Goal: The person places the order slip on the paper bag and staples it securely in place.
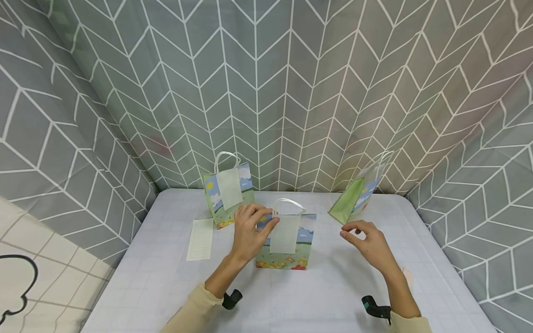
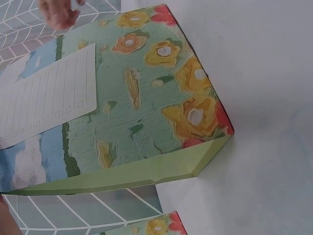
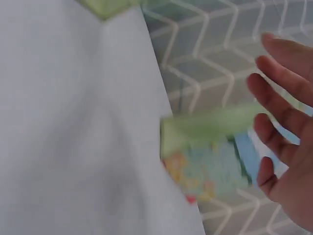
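The left hand [image 1: 251, 231] is at the upper left of the middle paper gift bag [image 1: 266, 262], its thumb and index finger pinching the bag's top edge near the white handle [image 1: 289, 200]. That bag stands upright, with a landscape print and flowers low on its front. A white lined checklist sheet [image 2: 54, 98] lies against the front, reaching down from the rim. To the right of it, the right hand [image 1: 372, 243] hovers over the table with nothing in its loosely curled fingers [image 3: 276, 100]. Closest to these fingers is a second gift bag [image 1: 349, 203], turned to show its green side.
Behind the left hand stands another gift bag [image 1: 210, 194] with a white sheet [image 1: 229, 187] on its front. A loose lined sheet [image 1: 200, 239] lies on the white table [image 1: 137, 277] at left. Patterned grey curtains [image 1: 275, 92] rise behind and beside the table. Something pink [image 1: 407, 276] shows past the right wrist.
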`<state>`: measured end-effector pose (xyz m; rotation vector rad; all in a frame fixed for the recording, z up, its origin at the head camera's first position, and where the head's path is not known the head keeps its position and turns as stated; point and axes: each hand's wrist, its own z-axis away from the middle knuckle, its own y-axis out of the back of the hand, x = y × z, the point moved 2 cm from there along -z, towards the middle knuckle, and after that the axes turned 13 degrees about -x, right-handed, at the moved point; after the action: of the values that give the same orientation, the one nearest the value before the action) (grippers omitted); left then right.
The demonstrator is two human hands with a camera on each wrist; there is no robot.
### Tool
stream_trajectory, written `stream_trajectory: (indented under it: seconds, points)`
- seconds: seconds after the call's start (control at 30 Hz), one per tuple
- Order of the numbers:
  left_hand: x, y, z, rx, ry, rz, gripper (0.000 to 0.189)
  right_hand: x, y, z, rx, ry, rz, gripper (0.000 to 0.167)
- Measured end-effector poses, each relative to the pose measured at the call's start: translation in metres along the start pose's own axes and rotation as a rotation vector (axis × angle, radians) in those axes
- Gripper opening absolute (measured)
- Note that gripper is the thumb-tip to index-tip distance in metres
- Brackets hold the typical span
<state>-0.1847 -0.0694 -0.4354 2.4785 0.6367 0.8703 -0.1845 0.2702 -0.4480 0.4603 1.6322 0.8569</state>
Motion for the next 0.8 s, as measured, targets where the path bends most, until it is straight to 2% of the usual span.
stream_trajectory:
  seconds: [0.2, 0.37, 0.63, 0.8]
  points:
    - [-0.001, 0.000, 0.000, 0.000, 0.001, -0.002, 0.022, 0.022, 0.028, 0.018, -0.107, -0.074, 0.081, 0.035]
    - [-0.001, 0.000, 0.000, -0.003, 0.007, 0.003, 0.022, 0.038, 0.049, 0.036, -0.200, -0.138, 0.116, 0.049]
    - [-0.001, 0.001, -0.001, -0.001, 0.007, 0.005, 0.022, 0.066, 0.066, 0.065, -0.345, -0.221, 0.099, 0.059]
    - [-0.002, 0.001, 0.000, -0.011, 0.016, 0.010, 0.022, 0.084, 0.076, 0.082, -0.397, -0.254, 0.054, 0.062]
